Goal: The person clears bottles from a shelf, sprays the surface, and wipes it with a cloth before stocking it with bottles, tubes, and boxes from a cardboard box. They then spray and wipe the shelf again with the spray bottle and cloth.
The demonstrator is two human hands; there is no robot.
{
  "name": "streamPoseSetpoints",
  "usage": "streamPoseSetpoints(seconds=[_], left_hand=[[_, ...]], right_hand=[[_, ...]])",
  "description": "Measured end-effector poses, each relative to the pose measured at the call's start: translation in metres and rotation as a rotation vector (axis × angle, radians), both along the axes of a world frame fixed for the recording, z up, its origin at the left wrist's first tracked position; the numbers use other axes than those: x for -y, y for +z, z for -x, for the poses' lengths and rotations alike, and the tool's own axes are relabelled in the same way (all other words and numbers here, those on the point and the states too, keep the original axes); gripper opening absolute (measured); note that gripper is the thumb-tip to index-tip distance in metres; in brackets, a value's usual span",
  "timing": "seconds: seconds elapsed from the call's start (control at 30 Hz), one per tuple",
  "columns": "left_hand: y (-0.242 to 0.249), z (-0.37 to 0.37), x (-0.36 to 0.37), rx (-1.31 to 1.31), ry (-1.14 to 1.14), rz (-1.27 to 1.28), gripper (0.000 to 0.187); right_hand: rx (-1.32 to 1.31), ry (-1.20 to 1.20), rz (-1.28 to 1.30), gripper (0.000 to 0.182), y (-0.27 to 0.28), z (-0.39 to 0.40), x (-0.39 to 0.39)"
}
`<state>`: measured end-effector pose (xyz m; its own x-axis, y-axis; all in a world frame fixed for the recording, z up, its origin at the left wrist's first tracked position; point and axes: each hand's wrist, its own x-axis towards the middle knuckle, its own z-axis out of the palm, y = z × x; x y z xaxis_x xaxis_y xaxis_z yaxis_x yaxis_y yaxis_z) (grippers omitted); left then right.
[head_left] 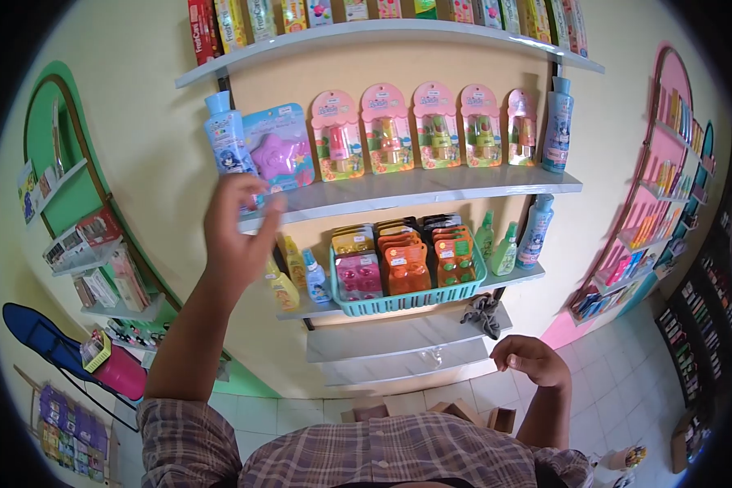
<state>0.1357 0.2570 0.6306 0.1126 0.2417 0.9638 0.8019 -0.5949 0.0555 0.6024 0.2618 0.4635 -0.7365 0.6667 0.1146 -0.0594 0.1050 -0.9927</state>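
Note:
My left hand [237, 224] is raised to the left end of the middle shelf, thumb and bent fingers apart and nothing seen between them. Its fingertips overlap the lower part of a blue bottle [226, 134] in this view. Beside that bottle stands a blue card pack with a purple star-shaped item [276, 154]. Low on the right, my right hand [535, 363] hangs near the lower shelves with its fingers curled in, holding nothing visible. A crumpled grey cloth-like thing [483, 315] lies on the shelf just above it.
Several pink card packs [387, 130] line the middle shelf [431, 189], with another blue bottle [558, 126] at its right end. Below, a teal basket [411, 302] holds orange, pink and black packs between spray bottles [505, 250]. Boxes fill the top shelf [398, 31].

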Motion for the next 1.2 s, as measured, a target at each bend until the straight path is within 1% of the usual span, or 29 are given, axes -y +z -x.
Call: streamPoseSetpoints(seconds=[0.03,0.07,0.1,0.13,0.2,0.23,0.27,0.33,0.37,0.43,0.47,0.53,0.57,0.6,0.67,0.83,0.9,1.03,1.2], left_hand=[[0.011,-0.024,0.002,-0.171,0.034,0.024,0.025],[0.02,-0.043,0.001,-0.248,0.036,0.134,0.027],[0.024,-0.06,-0.01,-0.278,0.025,0.141,0.026],[0.027,-0.074,-0.02,-0.308,0.013,0.156,0.026],[0.035,-0.089,-0.052,-0.321,0.013,0.208,0.024],[0.04,-0.098,-0.068,-0.343,0.008,0.25,0.022],[0.05,-0.112,-0.078,-0.282,0.016,0.339,0.016],[0.068,-0.137,-0.094,-0.207,0.121,0.432,0.015],[0.073,-0.148,-0.105,-0.202,0.121,0.432,0.015],[0.08,-0.168,-0.124,-0.302,0.435,0.564,0.03],[0.079,-0.179,-0.127,-0.301,0.437,0.559,0.03],[0.076,-0.197,-0.134,-0.27,0.511,0.56,0.042],[0.074,-0.202,-0.139,-0.223,0.505,0.574,0.043],[0.072,-0.205,-0.141,-0.222,0.507,0.566,0.043],[0.068,-0.209,-0.142,-0.22,0.53,0.585,0.05],[0.066,-0.216,-0.141,-0.21,0.569,0.645,0.049],[0.067,-0.217,-0.141,-0.194,0.569,0.67,0.043],[0.066,-0.212,-0.149,-0.218,0.578,0.693,0.042],[0.063,-0.213,-0.154,-0.184,0.57,0.683,0.04]], right_hand=[[-0.017,-0.046,-0.012,0.029,0.005,-0.006,-0.005],[-0.033,-0.091,-0.023,0.026,0.011,-0.011,-0.01],[-0.047,-0.184,-0.037,0.02,0.016,-0.011,-0.014],[0.02,-0.329,-0.179,0.013,0.027,-0.009,-0.021],[0.144,-0.508,-0.589,0.009,0.069,-0.004,-0.031],[0.144,-0.603,-0.754,0.008,0.094,0.002,-0.036],[0.142,-0.696,-0.922,0.008,0.119,0.008,-0.042],[0.224,-0.852,-1.141,0.011,0.168,0.02,-0.058],[0.266,-0.9,-1.17,0.015,0.188,0.029,-0.072],[0.36,-0.973,-1.275,0.024,0.217,0.045,-0.107],[0.414,-0.997,-1.348,0.031,0.222,0.053,-0.127],[0.772,-1.039,-1.338,0.04,0.233,0.07,-0.149],[0.794,-1.058,-1.416,0.046,0.229,0.073,-0.164],[0.788,-1.062,-1.422,0.046,0.228,0.076,-0.172],[0.955,-1.053,-1.325,0.049,0.228,0.081,-0.186],[0.919,-1.049,-1.325,0.049,0.224,0.08,-0.198],[0.892,-1.056,-1.356,0.048,0.22,0.08,-0.198],[0.926,-1.059,-1.292,0.046,0.221,0.08,-0.198],[0.889,-1.123,-1.311,0.044,0.22,0.073,-0.198]])
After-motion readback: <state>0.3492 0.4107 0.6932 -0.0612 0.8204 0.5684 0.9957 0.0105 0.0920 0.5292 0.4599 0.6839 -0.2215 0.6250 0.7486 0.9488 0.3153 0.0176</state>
